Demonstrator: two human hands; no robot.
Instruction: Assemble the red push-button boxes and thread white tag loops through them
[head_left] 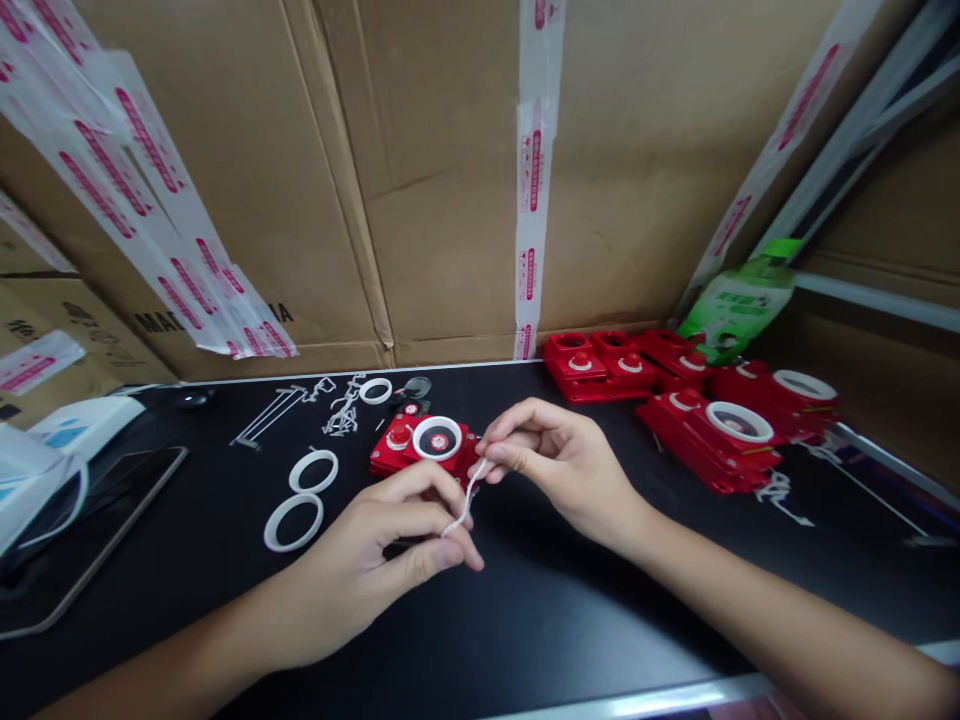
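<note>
A thin white plastic strip (pixel 469 497) is stretched between my two hands over the black table (pixel 525 620). My left hand (pixel 375 560) pinches its lower end with thumb and fingers closed. My right hand (pixel 559 465) pinches its upper end. Just behind them lies a red plastic housing (pixel 420 445) with a white ring and a dark round centre on top.
Two loose white rings (pixel 300 495) lie left of my hands, with small white parts and metal rods (pixel 300 405) behind. Several finished red housings (pixel 690 400) are stacked at right by a green pouch (pixel 739 305). A tablet (pixel 90 530) lies at far left. Cardboard boxes form the back wall.
</note>
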